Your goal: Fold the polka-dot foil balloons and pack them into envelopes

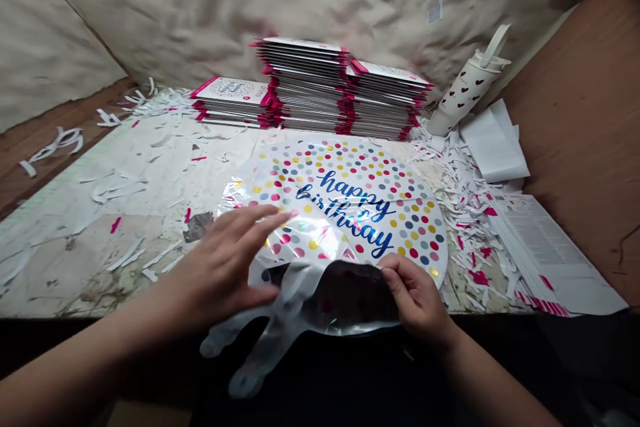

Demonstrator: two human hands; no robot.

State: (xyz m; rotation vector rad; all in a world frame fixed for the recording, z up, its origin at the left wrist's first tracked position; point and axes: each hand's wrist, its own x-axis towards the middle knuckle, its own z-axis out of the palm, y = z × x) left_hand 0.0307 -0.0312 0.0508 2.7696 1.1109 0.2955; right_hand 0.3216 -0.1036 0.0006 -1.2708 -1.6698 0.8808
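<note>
A flat round foil balloon (410,187), white with coloured dots and blue "happy birthday" lettering, lies on the table near its front edge. My right hand (417,297) pinches the balloon's near edge between thumb and fingers. There the edge curls over, showing a plain silvery underside (350,300). Two translucent tails (260,353) hang from that edge past the front of the table. My left hand (230,260) hovers over the left part of the balloon, thumb and fingers apart, with nothing held. Whether its fingertips touch the foil, I cannot tell.
Stacks of pink-edged printed packets (310,90) stand against the back wall. A white tumbler with hearts (465,93) leans at the back right. Paper shreds (465,213) litter the table. Printed sheets (560,253) lie along the wooden panel (580,113) on the right.
</note>
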